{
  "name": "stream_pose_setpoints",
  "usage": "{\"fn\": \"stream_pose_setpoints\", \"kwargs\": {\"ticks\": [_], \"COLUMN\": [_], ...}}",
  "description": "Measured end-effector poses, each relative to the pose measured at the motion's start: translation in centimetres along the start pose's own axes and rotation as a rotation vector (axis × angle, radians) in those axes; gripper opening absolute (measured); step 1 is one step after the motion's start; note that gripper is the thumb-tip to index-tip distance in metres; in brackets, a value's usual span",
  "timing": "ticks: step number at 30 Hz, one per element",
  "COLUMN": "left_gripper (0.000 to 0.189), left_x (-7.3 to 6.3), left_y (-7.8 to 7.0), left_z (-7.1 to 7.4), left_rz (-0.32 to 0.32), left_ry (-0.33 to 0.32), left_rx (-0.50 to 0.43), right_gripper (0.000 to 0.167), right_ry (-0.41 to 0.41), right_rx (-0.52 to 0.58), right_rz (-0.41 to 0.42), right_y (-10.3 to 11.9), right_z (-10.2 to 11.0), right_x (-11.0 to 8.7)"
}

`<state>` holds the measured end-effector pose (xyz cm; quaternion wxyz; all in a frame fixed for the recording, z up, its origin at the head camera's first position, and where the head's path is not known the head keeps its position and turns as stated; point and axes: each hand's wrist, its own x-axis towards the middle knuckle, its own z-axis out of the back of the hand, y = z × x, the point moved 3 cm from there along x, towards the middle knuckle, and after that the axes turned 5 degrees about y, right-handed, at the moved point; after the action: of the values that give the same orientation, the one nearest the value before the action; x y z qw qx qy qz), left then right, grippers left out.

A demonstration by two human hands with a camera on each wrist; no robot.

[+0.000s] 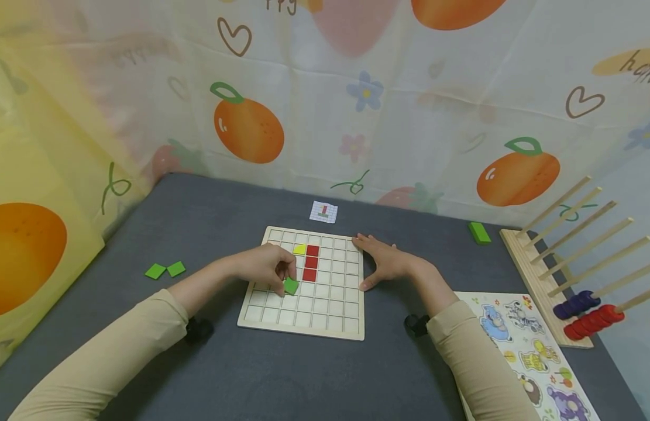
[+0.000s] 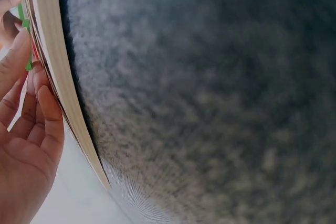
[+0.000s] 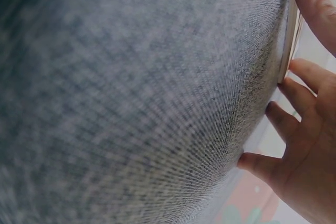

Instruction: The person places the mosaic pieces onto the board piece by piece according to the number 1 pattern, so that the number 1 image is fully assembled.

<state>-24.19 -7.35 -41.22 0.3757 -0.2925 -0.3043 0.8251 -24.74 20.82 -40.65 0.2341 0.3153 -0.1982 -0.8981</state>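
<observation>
A wooden grid board (image 1: pixel 325 326) lies on the dark table. A yellow tile (image 1: pixel 299 249) sits in one of its squares, with a column of red tiles (image 1: pixel 310 262) to its right. My left hand (image 1: pixel 264 266) pinches a green tile (image 1: pixel 290 286) between thumb and fingers at the board, below and left of the red column. In the left wrist view that green tile (image 2: pixel 28 45) shows edge-on at the fingertips. My right hand (image 1: pixel 390 261) rests at the board's right edge, its thumb and fingers spread and touching the rim (image 3: pixel 286 51).
A small printed card (image 1: pixel 323 212) lies behind the board. Two green tiles (image 1: pixel 165 269) are at the left, a green block (image 1: pixel 480 233) at the back right. A wooden peg stand (image 1: pixel 540 280) with purple and red rings and an animal picture board (image 1: pixel 514 327) occupy the right side.
</observation>
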Motion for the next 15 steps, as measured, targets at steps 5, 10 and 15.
{"fn": "stream_pose_setpoints", "kwargs": {"ticks": [5,10,15], "left_gripper": [0.024,0.025,0.027], "left_x": [0.18,0.3,0.3], "left_y": [-0.08,-0.09,-0.27], "left_z": [-0.19,-0.27,-0.33], "left_rz": [-0.006,0.006,0.007], "left_ry": [-0.007,-0.021,-0.027], "left_rx": [0.021,0.045,0.06], "right_gripper": [0.112,0.113,0.113], "right_ry": [-0.001,0.001,0.004], "right_rx": [0.003,-0.001,-0.003], "right_rz": [-0.003,-0.004,-0.005], "right_y": [-0.01,-0.12,-0.28], "right_z": [-0.03,-0.06,-0.03], "right_x": [-0.04,0.08,0.24]}}
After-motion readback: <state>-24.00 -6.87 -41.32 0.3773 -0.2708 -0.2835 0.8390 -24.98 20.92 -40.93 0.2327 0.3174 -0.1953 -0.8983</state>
